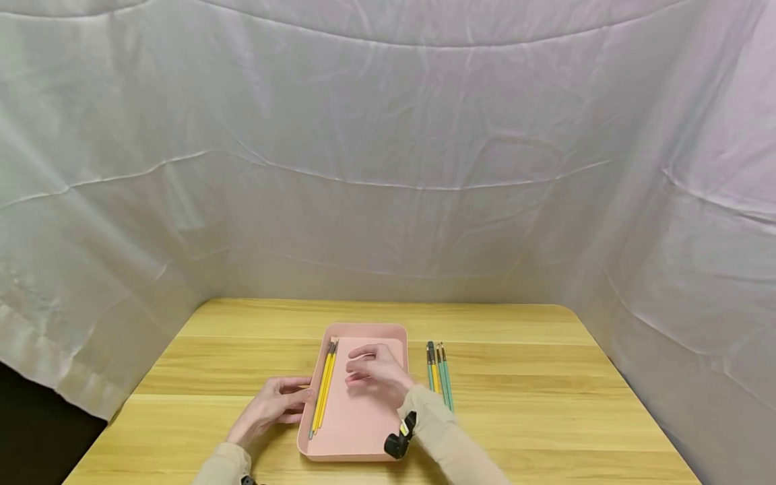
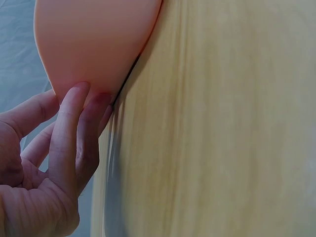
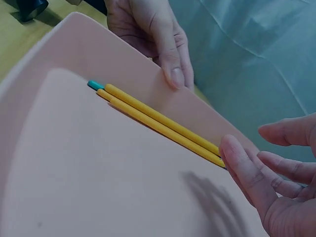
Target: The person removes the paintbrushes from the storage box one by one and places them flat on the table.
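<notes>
A pink tray (image 1: 364, 431) lies lengthwise on the table, paintbrushes with yellow handles (image 3: 158, 127) side by side along its left wall. One teal handle end (image 3: 95, 85) pokes out beside them. My left hand (image 1: 269, 407) holds the tray's left side: the thumb lies over the rim, the other fingertips are against the outer wall. Over the tray's middle hovers my right hand (image 1: 378, 369), fingers loosely bent and apart, nothing between them; its shadow falls on the tray floor. To the tray's right lie several more paintbrushes (image 1: 447, 380), mostly teal, one yellow, partly hidden by my right forearm.
The wooden table (image 1: 545, 417) extends to both sides of the tray. Grey cloth (image 1: 388, 236) hangs behind it and at both sides. A black wrist camera (image 1: 400, 438) on my right sleeve overlaps the tray's near right corner in the head view.
</notes>
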A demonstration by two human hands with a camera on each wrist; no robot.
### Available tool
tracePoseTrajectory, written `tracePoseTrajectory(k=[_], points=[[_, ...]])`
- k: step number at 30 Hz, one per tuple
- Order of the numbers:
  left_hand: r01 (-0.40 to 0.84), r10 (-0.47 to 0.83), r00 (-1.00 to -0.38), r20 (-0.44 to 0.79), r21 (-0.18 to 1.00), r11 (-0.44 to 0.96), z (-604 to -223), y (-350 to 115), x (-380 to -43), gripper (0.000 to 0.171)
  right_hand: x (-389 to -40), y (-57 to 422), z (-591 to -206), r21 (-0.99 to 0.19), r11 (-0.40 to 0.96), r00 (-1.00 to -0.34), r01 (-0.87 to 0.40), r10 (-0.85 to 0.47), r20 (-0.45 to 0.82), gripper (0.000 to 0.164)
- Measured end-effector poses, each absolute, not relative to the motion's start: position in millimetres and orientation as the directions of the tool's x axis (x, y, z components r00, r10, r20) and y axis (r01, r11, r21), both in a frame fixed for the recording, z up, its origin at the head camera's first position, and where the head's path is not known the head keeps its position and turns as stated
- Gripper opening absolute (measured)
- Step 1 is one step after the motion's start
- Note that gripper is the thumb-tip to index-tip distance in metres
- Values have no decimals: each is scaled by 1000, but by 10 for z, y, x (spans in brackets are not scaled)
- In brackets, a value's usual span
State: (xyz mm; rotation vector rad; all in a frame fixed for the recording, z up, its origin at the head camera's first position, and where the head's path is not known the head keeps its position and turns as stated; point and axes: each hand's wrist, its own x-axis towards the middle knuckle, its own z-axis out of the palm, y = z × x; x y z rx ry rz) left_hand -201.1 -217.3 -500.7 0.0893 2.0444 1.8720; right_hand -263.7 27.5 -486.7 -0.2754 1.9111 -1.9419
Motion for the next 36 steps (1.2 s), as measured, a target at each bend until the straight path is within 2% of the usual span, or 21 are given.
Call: tracePoseTrajectory(k=[10, 25, 36], points=[[-205, 290, -930, -225, 974, 99, -4997, -2164, -2013, 59, -2723, 85, -4938, -976, 5, -918, 215, -341, -204, 32], [-196, 302, -928, -219, 975, 103, -4998, -2165, -2013, 58, -2794, -73, -4970, -965, 20, -914, 262, -315, -255, 29], [-189, 301, -929, -215, 975, 113, -5030, -2161, -2014, 58, -2804, -174, -4993, -963, 156, -933, 219, -255, -254, 24]])
